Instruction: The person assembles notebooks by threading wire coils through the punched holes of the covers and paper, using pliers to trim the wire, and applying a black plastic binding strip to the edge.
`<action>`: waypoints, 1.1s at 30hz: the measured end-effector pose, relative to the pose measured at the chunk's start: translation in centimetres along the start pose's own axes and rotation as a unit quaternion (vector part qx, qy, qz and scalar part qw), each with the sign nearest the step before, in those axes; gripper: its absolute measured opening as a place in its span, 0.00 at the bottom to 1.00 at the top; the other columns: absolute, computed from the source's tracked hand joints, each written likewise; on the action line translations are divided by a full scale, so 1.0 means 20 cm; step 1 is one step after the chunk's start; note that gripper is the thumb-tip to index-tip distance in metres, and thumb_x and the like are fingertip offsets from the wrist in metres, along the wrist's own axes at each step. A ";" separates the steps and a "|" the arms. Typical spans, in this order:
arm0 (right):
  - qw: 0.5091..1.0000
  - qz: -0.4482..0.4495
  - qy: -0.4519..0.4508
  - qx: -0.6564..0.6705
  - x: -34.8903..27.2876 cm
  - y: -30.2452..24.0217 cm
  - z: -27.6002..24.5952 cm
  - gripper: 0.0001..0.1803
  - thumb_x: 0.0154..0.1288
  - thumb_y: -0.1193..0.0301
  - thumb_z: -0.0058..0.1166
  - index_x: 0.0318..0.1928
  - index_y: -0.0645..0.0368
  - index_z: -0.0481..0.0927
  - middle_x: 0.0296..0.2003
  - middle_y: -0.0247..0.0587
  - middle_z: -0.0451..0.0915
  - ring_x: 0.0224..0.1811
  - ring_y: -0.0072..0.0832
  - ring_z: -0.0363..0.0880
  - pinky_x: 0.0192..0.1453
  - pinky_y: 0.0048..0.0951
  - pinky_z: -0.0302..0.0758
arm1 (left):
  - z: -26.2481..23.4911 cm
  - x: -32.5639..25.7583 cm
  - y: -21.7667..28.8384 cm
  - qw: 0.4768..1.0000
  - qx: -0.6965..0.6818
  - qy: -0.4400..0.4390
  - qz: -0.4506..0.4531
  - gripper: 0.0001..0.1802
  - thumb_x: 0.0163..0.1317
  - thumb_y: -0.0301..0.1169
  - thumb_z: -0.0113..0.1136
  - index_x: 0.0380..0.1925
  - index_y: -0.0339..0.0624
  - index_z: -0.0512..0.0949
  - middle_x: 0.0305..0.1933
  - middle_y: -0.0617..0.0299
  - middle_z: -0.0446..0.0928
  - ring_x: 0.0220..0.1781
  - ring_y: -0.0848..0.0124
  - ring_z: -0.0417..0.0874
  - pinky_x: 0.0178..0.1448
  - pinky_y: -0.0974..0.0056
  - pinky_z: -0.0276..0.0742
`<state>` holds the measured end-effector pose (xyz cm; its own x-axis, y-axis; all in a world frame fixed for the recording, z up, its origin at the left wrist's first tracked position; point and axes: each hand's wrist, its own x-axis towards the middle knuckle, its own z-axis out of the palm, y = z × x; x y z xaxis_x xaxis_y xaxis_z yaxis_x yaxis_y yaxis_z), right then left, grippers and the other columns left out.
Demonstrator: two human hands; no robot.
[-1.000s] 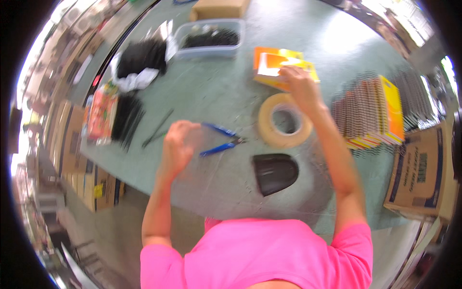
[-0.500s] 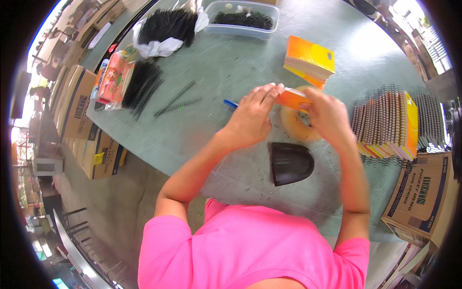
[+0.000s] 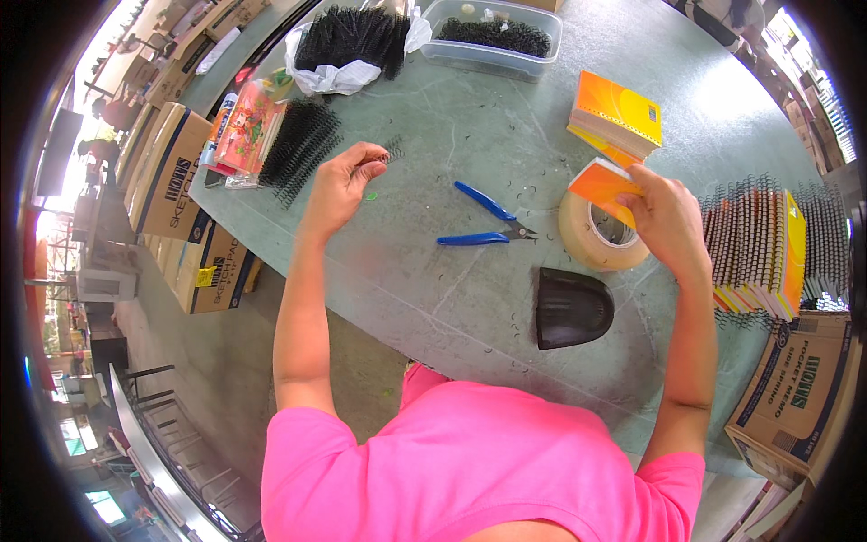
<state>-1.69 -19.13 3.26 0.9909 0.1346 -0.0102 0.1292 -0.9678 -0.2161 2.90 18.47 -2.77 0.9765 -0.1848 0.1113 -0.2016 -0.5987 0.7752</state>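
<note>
My left hand (image 3: pixel 339 191) is over the table's left part, thumb and fingers pinched on a black spiral binding coil (image 3: pixel 394 148). Only the coil's end shows past the fingertips. My right hand (image 3: pixel 666 217) grips a small orange-covered notepad (image 3: pixel 603 185) by its right side, above a roll of clear tape (image 3: pixel 578 230). Between the hands, blue-handled cutting pliers (image 3: pixel 483 237) lie with their handles spread. A stack of yellow-orange notepads (image 3: pixel 616 113) sits just beyond the right hand. Coil-bound notepads (image 3: pixel 754 239) stand in a row to its right.
A dark curved plastic piece (image 3: pixel 573 309) lies near the front edge. Black coils fill a white bag (image 3: pixel 336 79) and a clear tub (image 3: pixel 490 61) at the back. More coils (image 3: pixel 302 144) lie beside wrapped packets (image 3: pixel 246 135). Cardboard boxes (image 3: pixel 795 388) stand at both sides.
My left hand has left the notepad and moved left to the coils, closing on one. The pliers it covered now show. My right hand keeps the notepad, and the whole view has shifted slightly.
</note>
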 end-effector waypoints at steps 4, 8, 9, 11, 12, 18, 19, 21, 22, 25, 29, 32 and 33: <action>0.999 -0.013 0.037 -0.012 -0.03 -0.01 0.04 0.08 0.60 0.69 0.52 0.40 0.54 0.75 0.33 0.46 0.81 0.36 0.45 0.80 0.37 0.44 0.73 | 0.02 0.02 0.05 0.994 -0.096 -0.052 -0.023 0.08 0.65 0.30 0.57 0.39 0.37 0.76 0.36 0.66 0.79 0.38 0.77 0.77 0.48 0.71 0.73; 0.990 -0.053 0.083 0.099 -0.05 -0.02 0.04 0.09 0.63 0.66 0.50 0.42 0.53 0.77 0.35 0.43 0.82 0.37 0.44 0.80 0.37 0.43 0.73 | 0.08 0.04 0.15 0.980 -0.182 -0.079 -0.006 0.11 0.64 0.29 0.57 0.44 0.35 0.75 0.35 0.64 0.78 0.36 0.76 0.78 0.44 0.70 0.73; 0.989 -0.052 0.084 0.111 -0.04 0.00 0.05 0.09 0.64 0.65 0.50 0.42 0.53 0.77 0.35 0.43 0.82 0.37 0.44 0.80 0.37 0.43 0.73 | 0.11 0.05 0.20 0.983 -0.162 -0.084 -0.011 0.13 0.63 0.29 0.57 0.46 0.33 0.74 0.34 0.63 0.78 0.35 0.75 0.78 0.43 0.69 0.74; 0.988 -0.054 0.086 0.119 -0.02 0.01 0.07 0.10 0.64 0.65 0.49 0.42 0.53 0.78 0.35 0.43 0.82 0.36 0.45 0.80 0.38 0.43 0.74 | 0.22 0.08 0.28 0.993 -0.082 -0.082 0.023 0.17 0.63 0.28 0.58 0.50 0.32 0.73 0.32 0.60 0.78 0.34 0.74 0.78 0.41 0.68 0.74; 0.988 -0.059 0.086 0.114 -0.01 0.00 0.08 0.10 0.65 0.65 0.49 0.42 0.54 0.78 0.34 0.43 0.82 0.36 0.45 0.80 0.38 0.42 0.74 | 0.29 0.09 0.34 0.995 -0.022 -0.070 0.064 0.19 0.62 0.28 0.58 0.53 0.32 0.72 0.32 0.58 0.78 0.33 0.73 0.78 0.39 0.67 0.74; 0.987 -0.055 0.066 0.134 -0.03 -0.02 0.04 0.10 0.64 0.67 0.48 0.42 0.54 0.79 0.32 0.45 0.82 0.35 0.44 0.80 0.37 0.43 0.74 | 0.63 0.09 0.50 0.971 -0.018 -0.118 0.210 0.19 0.62 0.30 0.58 0.54 0.38 0.74 0.32 0.54 0.80 0.32 0.69 0.80 0.39 0.67 0.75; 0.986 -0.065 0.071 0.137 -0.04 -0.01 0.04 0.10 0.63 0.68 0.48 0.42 0.54 0.79 0.32 0.45 0.81 0.35 0.44 0.80 0.37 0.43 0.74 | 0.62 0.11 0.49 0.972 -0.062 -0.095 0.206 0.17 0.63 0.31 0.58 0.52 0.38 0.76 0.33 0.54 0.81 0.32 0.70 0.80 0.39 0.66 0.75; 0.984 -0.068 0.077 0.143 -0.05 0.02 0.05 0.10 0.63 0.69 0.48 0.43 0.54 0.79 0.31 0.45 0.81 0.35 0.44 0.80 0.36 0.42 0.74 | 0.58 0.12 0.53 0.977 -0.072 -0.049 0.193 0.14 0.62 0.31 0.59 0.46 0.37 0.78 0.32 0.55 0.80 0.32 0.71 0.80 0.39 0.68 0.75; 0.984 -0.064 0.077 0.145 -0.04 0.03 0.06 0.11 0.62 0.69 0.48 0.43 0.54 0.79 0.31 0.45 0.81 0.35 0.44 0.80 0.36 0.42 0.74 | 0.57 0.12 0.56 0.979 -0.077 -0.024 0.185 0.13 0.62 0.32 0.59 0.43 0.36 0.79 0.32 0.55 0.80 0.32 0.72 0.80 0.39 0.68 0.75; 0.982 -0.061 0.084 0.156 -0.04 0.03 0.06 0.13 0.61 0.71 0.48 0.45 0.52 0.80 0.32 0.45 0.81 0.34 0.43 0.80 0.36 0.41 0.74 | 0.62 0.04 0.63 0.972 -0.136 -0.042 0.185 0.10 0.61 0.32 0.61 0.38 0.36 0.79 0.31 0.57 0.80 0.30 0.76 0.78 0.36 0.70 0.74; 0.981 -0.069 0.081 0.162 -0.04 0.03 0.07 0.14 0.61 0.73 0.48 0.47 0.49 0.80 0.33 0.44 0.82 0.34 0.42 0.80 0.35 0.40 0.74 | 0.65 0.04 0.63 0.976 -0.097 -0.003 0.196 0.09 0.60 0.30 0.62 0.36 0.35 0.79 0.30 0.59 0.80 0.28 0.77 0.76 0.33 0.71 0.72; 0.974 -0.074 0.082 0.197 -0.05 0.00 0.05 0.15 0.59 0.78 0.48 0.46 0.51 0.80 0.37 0.45 0.82 0.35 0.44 0.81 0.40 0.39 0.76 | 0.66 0.05 0.63 0.979 -0.086 0.006 0.184 0.08 0.60 0.29 0.62 0.36 0.36 0.79 0.29 0.58 0.79 0.26 0.75 0.76 0.32 0.70 0.71; 0.973 -0.081 0.083 0.200 -0.05 0.00 0.05 0.16 0.57 0.78 0.49 0.46 0.51 0.80 0.36 0.44 0.82 0.35 0.44 0.81 0.38 0.39 0.76 | 0.66 0.05 0.63 0.980 -0.075 0.003 0.184 0.08 0.60 0.29 0.62 0.36 0.36 0.79 0.29 0.58 0.79 0.26 0.74 0.76 0.32 0.70 0.71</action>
<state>-2.70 -19.08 2.27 0.9554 0.2107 0.2070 0.2925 -0.7720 -0.5644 0.31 0.56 -1.07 0.8405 -0.3614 0.4038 -0.5269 -0.3714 0.7645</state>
